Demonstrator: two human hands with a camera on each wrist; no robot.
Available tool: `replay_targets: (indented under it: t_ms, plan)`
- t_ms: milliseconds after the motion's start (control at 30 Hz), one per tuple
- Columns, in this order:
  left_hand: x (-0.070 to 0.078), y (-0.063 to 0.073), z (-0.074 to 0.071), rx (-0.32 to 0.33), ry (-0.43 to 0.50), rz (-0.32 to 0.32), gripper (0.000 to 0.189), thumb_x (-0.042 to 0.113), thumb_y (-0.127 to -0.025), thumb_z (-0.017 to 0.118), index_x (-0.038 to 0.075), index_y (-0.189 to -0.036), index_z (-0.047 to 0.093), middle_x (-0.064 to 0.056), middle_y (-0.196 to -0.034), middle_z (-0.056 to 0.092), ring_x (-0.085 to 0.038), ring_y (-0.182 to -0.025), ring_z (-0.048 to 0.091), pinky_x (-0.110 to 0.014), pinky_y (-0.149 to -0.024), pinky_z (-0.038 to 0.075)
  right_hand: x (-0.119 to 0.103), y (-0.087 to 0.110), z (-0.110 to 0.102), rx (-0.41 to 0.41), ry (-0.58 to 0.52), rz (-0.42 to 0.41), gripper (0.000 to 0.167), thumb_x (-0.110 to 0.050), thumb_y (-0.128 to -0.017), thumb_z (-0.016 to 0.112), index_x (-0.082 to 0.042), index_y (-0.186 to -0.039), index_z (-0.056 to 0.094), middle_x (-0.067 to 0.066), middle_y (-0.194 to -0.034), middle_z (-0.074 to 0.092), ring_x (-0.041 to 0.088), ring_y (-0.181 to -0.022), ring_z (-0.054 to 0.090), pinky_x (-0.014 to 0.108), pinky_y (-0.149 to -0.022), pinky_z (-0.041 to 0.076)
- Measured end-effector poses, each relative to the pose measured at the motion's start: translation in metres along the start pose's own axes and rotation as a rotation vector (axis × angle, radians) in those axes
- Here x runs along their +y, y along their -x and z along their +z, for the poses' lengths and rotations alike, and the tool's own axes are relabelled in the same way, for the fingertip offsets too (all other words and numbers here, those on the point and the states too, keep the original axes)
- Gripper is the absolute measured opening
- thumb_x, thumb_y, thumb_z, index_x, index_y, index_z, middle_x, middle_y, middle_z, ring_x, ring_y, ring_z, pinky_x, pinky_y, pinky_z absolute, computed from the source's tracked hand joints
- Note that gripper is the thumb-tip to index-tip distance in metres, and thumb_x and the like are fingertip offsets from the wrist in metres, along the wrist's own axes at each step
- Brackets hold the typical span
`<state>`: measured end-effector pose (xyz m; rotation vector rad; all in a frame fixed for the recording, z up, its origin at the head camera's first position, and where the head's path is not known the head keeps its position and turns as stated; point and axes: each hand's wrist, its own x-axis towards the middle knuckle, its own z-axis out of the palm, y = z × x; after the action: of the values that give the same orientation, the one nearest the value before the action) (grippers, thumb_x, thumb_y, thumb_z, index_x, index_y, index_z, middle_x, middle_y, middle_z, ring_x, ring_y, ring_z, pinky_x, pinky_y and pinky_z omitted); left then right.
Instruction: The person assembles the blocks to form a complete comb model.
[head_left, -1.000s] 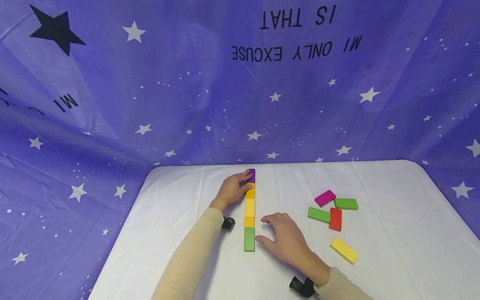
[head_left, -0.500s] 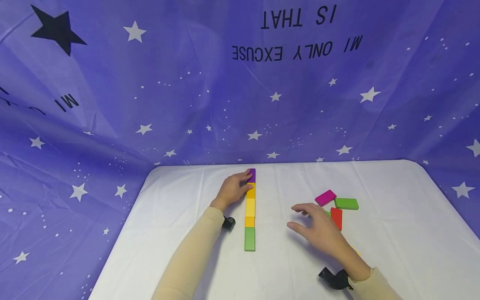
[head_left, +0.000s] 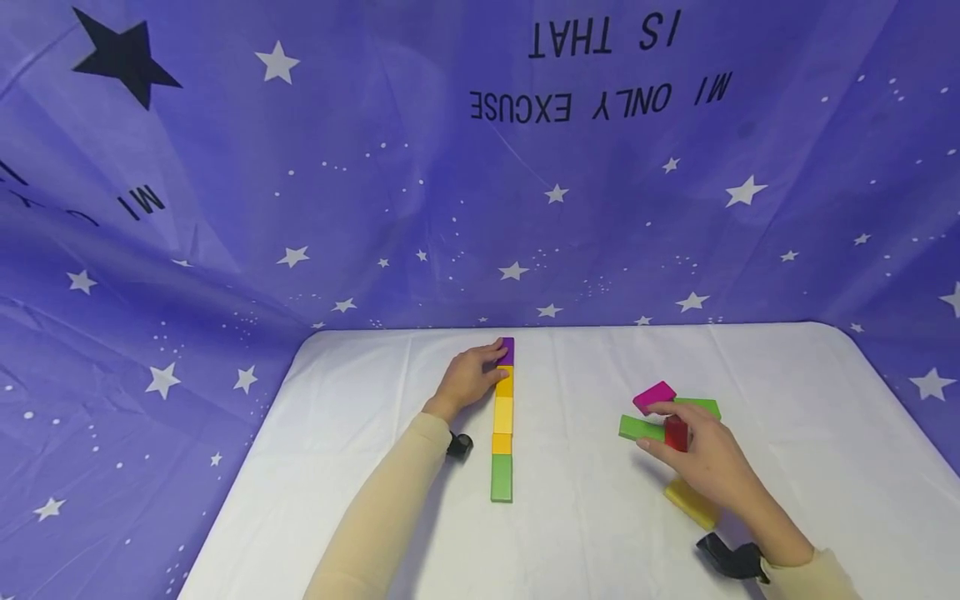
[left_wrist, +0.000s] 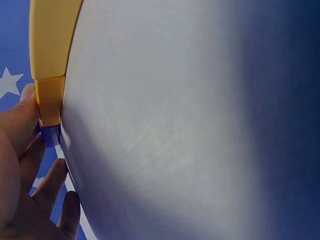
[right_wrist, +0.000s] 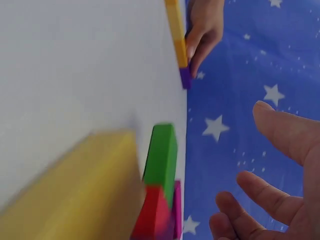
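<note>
A straight row of flat blocks runs away from the person: a pale green block (head_left: 502, 478) nearest, then a short orange block (head_left: 502, 443), a light yellow block (head_left: 503, 415), another orange block (head_left: 506, 383), and a purple block (head_left: 508, 352) at the far end. From its left side, my left hand (head_left: 467, 380) touches the two far blocks, thumb at the orange one and a forefinger at the purple one. Over the loose blocks is my right hand (head_left: 712, 454), thumb and fingers spread apart with nothing gripped. Its gap lies above the red block (head_left: 676, 434), which it partly covers.
Around the right hand lie a green block (head_left: 640, 428), a magenta block (head_left: 654, 397), another green block (head_left: 705, 407) and a yellow block (head_left: 691, 503). A white cloth covers the table (head_left: 375, 392). Behind it hangs a purple star-patterned curtain (head_left: 420, 192).
My right hand has moved right, from beside the row's near end to above the loose red block. The left hand stays at the row's far end.
</note>
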<state>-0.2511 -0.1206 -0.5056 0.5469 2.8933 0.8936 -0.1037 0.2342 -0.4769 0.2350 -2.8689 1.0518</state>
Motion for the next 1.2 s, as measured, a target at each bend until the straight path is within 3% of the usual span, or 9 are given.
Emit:
replay_targets:
  t_ms: [133, 300, 533, 700, 900, 1200]
  plan:
    - [0.001, 0.0, 0.0, -0.003, 0.001, -0.002, 0.049, 0.028, -0.096, 0.07, 0.011, -0.141, 0.059, 0.002, -0.153, 0.048, -0.027, -0.141, 0.044, -0.043, -0.118, 0.032, 0.012, 0.003, -0.007, 0.002, 0.001, 0.015, 0.062, -0.045, -0.085, 0.08, -0.006, -0.129, 0.062, 0.016, -0.123, 0.066, 0.031, -0.104, 0.058, 0.044, -0.08, 0.049]
    - [0.001, 0.0, -0.001, -0.002, 0.003, 0.002, 0.048, 0.027, -0.096, 0.069, 0.011, -0.14, 0.059, 0.002, -0.152, 0.048, -0.027, -0.141, 0.044, -0.043, -0.119, 0.032, 0.022, 0.006, -0.009, 0.003, -0.004, 0.023, 0.067, -0.044, -0.085, 0.08, -0.001, -0.133, 0.059, 0.019, -0.127, 0.063, 0.038, -0.112, 0.056, 0.057, -0.088, 0.048]
    - [0.0, 0.001, -0.002, 0.004, 0.012, -0.007, 0.048, 0.027, -0.096, 0.069, 0.01, -0.14, 0.06, 0.003, -0.152, 0.049, -0.028, -0.141, 0.044, -0.043, -0.118, 0.033, 0.028, 0.005, -0.009, -0.056, 0.006, 0.091, 0.073, -0.045, -0.085, 0.079, 0.001, -0.136, 0.055, 0.027, -0.135, 0.056, 0.049, -0.124, 0.046, 0.07, -0.096, 0.039]
    - [0.001, 0.001, -0.001, -0.005, 0.016, -0.008, 0.048, 0.027, -0.096, 0.069, 0.011, -0.141, 0.059, 0.003, -0.153, 0.048, -0.028, -0.141, 0.043, -0.043, -0.119, 0.032, 0.029, 0.004, -0.01, -0.109, 0.046, 0.145, 0.08, -0.049, -0.085, 0.077, 0.003, -0.139, 0.051, 0.033, -0.136, 0.051, 0.053, -0.123, 0.043, 0.073, -0.097, 0.037]
    - [0.001, 0.0, 0.0, -0.005, 0.007, -0.005, 0.049, 0.028, -0.096, 0.069, 0.011, -0.141, 0.058, 0.003, -0.153, 0.047, -0.028, -0.141, 0.043, -0.044, -0.119, 0.031, 0.031, 0.003, -0.009, -0.151, 0.056, 0.145, 0.085, -0.048, -0.084, 0.079, 0.008, -0.14, 0.048, 0.035, -0.136, 0.051, 0.054, -0.123, 0.043, 0.074, -0.097, 0.038]
    - [0.001, 0.0, 0.001, 0.004, -0.005, 0.0, 0.049, 0.028, -0.096, 0.069, 0.011, -0.141, 0.059, 0.003, -0.153, 0.048, -0.028, -0.14, 0.044, -0.044, -0.118, 0.033, 0.032, 0.004, -0.005, -0.141, 0.093, 0.146, 0.084, -0.043, -0.079, 0.084, 0.009, -0.137, 0.05, 0.035, -0.132, 0.052, 0.054, -0.119, 0.044, 0.073, -0.094, 0.041]
